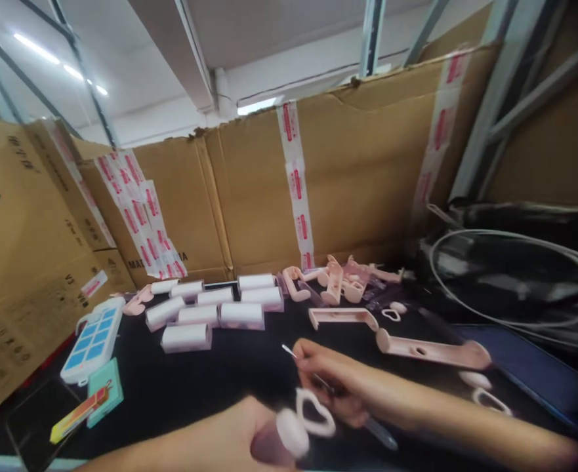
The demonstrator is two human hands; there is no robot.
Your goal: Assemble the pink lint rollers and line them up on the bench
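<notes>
Head view: the left hand (pixel 242 426) has its grip closed around a white-ended piece (pixel 293 432); a heart ring (pixel 330 423) adjoins it, attachment unclear from here. The right hand (pixel 330 380), grip narrow, pinches a white-tipped tool (pixel 380 433) above the bench (pixel 170 390). Rolls (pixel 198 316) lie beyond.

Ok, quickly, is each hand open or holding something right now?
Left hand: closed, holding a white-ended piece.
Right hand: closed, holding a thin white-tipped tool.

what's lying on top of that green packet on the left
A yellow-and-red strip lies across part of the green packet; the bit of packet beneath is covered.
</notes>
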